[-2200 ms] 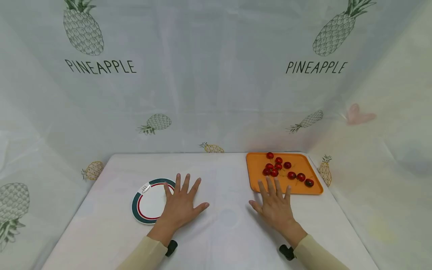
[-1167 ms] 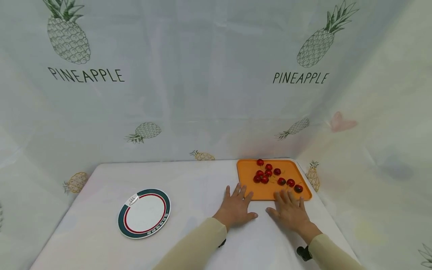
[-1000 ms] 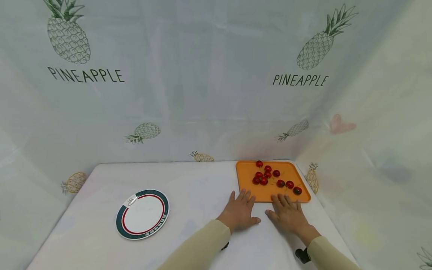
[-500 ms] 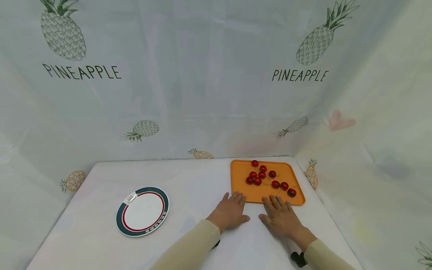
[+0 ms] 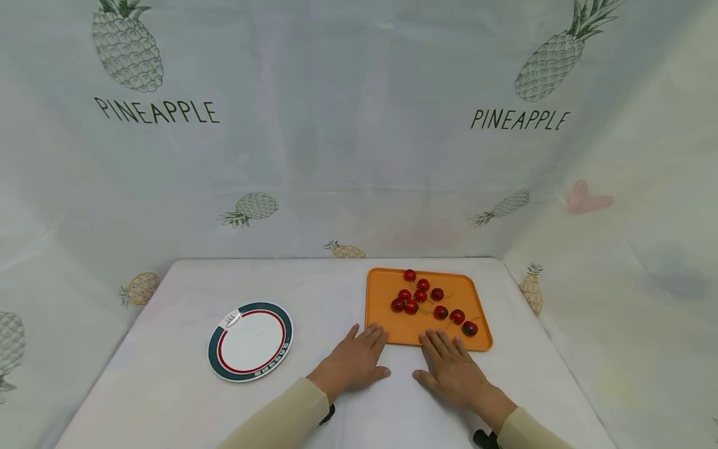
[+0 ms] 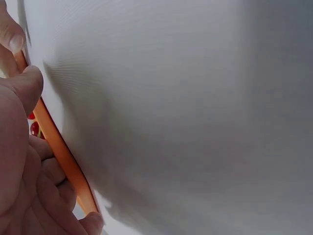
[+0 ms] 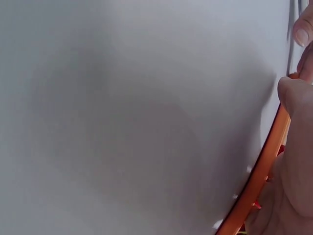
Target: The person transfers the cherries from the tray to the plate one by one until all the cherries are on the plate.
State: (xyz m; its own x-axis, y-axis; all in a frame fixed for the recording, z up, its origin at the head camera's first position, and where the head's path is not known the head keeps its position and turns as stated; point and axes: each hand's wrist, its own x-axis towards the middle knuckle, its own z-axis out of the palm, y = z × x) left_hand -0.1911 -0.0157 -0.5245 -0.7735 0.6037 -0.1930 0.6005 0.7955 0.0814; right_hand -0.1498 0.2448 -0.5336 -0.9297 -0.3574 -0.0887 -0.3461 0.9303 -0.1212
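An orange tray (image 5: 377,290) lies flat at the back right of the table, with several dark red, stemmed cherries (image 5: 411,306) on it. At its near left corner, my left hand (image 5: 354,362) lays straight fingers over the rim, thumb out to the right. My right hand (image 5: 454,371) has its fingertips on the near rim further right, fingers fairly straight. Up close in the left wrist view, the tray's rim (image 6: 61,152) passes under the fingers of my left hand (image 6: 34,196). In the right wrist view, my right hand (image 7: 298,161) reaches over the same rim (image 7: 266,161).
A round white plate with a dark green band (image 5: 214,352) sits on the left of the table. White cloth (image 5: 336,280) covers the tabletop. A hanging curtain with pineapple prints (image 5: 336,143) closes off the back and sides.
My left hand has left the plate's side and come to the tray. Both hands have moved the tray left and slightly nearer, the cherries riding along. The plate has stayed put.
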